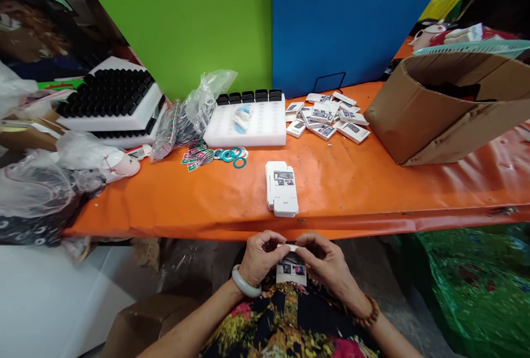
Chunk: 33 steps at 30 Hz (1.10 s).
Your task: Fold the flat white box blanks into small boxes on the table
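Note:
Between both hands, just off the table's front edge, is a small white printed box (291, 273) with dark pictures on its face. My left hand (264, 258) pinches its upper left edge between thumb and fingers. On the upper right edge, my right hand (325, 261) grips the same box with thumb and curled fingers. The box's far end is partly covered by the thumbs. Straight ahead on the orange table lies a stack of flat white box blanks (282, 188). Farther back is a heap of small white printed boxes (327, 117).
A white foam tray (256, 126) with a row of black pieces stands at the back. Teal rings (232, 155) and small printed cards (197, 156) lie before it. A cardboard carton (439, 110) stands right; stacked foam trays of black pieces (111, 96) and plastic bags (37, 181) are left.

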### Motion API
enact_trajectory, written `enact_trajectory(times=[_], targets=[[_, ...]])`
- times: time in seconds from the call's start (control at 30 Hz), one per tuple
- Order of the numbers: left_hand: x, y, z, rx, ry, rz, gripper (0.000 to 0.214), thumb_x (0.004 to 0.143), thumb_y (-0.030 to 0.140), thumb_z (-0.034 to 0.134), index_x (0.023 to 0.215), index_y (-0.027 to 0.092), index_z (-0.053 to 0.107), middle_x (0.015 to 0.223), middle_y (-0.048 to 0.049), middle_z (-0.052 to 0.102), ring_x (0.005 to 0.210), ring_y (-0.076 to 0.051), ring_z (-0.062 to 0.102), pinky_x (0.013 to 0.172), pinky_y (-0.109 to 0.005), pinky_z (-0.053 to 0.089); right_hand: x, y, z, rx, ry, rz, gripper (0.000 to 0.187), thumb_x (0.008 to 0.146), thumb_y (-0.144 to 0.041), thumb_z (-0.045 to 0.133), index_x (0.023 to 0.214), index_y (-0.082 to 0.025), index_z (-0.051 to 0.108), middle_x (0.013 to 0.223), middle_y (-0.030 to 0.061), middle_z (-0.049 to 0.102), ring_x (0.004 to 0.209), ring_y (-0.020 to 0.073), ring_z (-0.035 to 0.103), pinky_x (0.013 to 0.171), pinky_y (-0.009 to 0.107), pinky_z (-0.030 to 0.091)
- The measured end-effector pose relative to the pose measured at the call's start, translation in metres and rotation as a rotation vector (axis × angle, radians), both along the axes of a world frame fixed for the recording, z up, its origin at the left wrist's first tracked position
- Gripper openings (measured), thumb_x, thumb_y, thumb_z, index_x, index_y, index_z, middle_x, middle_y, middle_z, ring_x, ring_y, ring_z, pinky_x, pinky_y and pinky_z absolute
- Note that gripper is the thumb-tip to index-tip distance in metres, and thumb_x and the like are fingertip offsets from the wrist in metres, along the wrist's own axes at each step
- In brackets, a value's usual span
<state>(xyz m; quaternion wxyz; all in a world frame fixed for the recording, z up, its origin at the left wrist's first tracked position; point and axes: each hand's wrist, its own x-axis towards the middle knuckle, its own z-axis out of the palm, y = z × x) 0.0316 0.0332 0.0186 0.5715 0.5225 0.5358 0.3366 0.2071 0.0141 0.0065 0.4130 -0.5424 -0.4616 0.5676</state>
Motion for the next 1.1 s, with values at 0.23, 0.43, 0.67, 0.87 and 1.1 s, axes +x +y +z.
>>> enact_trajectory(times=[0.23,0.43,0.67,0.87,1.1], targets=[[0.000,0.010,0.003,-0.192,-0.129,-0.004,0.020,0.068,0.031,0.071,0.075,0.012,0.067,0.062,0.0009,0.061,0.057,-0.009,0.051,0.058,-0.021,0.040,-0.007,0.010,0.020,-0.217,0.260,-0.002,0.029,0.063,-0.041,0.075,0.071,-0.016,0.062,0.064,-0.0014,0.058,0.059,0.0117,0.051,0.058,0.024,0.042],[0.001,0.015,0.009,-0.188,-0.074,-0.062,0.019,0.069,0.031,0.069,0.070,0.012,0.065,0.063,0.0001,0.062,0.058,-0.010,0.051,0.059,-0.022,0.040,-0.008,0.008,0.017,-0.262,0.305,-0.033,0.027,0.066,-0.041,0.072,0.064,-0.016,0.061,0.059,-0.0027,0.054,0.051,0.0091,0.044,0.051,0.022,0.037],[-0.004,0.009,-0.003,-0.231,-0.029,-0.107,0.027,0.065,0.036,0.073,0.072,0.012,0.064,0.061,0.0006,0.060,0.055,-0.010,0.049,0.054,-0.022,0.038,-0.001,0.001,-0.006,-0.127,0.068,0.082,0.031,0.075,-0.047,0.064,0.073,-0.016,0.067,0.068,0.0016,0.062,0.064,0.0133,0.054,0.060,0.023,0.043],[0.002,0.009,-0.003,-0.137,0.061,-0.135,0.021,0.069,0.032,0.069,0.070,0.012,0.063,0.062,-0.0001,0.060,0.057,-0.011,0.051,0.054,-0.022,0.040,0.004,0.006,-0.005,-0.146,0.057,0.186,0.027,0.071,-0.043,0.069,0.077,-0.016,0.068,0.070,0.0019,0.066,0.064,0.0140,0.057,0.059,0.024,0.046],[0.005,0.047,0.037,0.428,0.195,0.045,0.016,0.085,0.027,0.054,0.092,0.018,0.064,0.091,-0.0045,0.068,0.081,-0.016,0.061,0.077,-0.029,0.049,0.055,0.091,0.061,0.007,-0.019,0.175,0.029,0.065,-0.041,0.074,0.074,-0.015,0.063,0.063,0.0005,0.063,0.054,0.0114,0.054,0.049,0.023,0.043]])
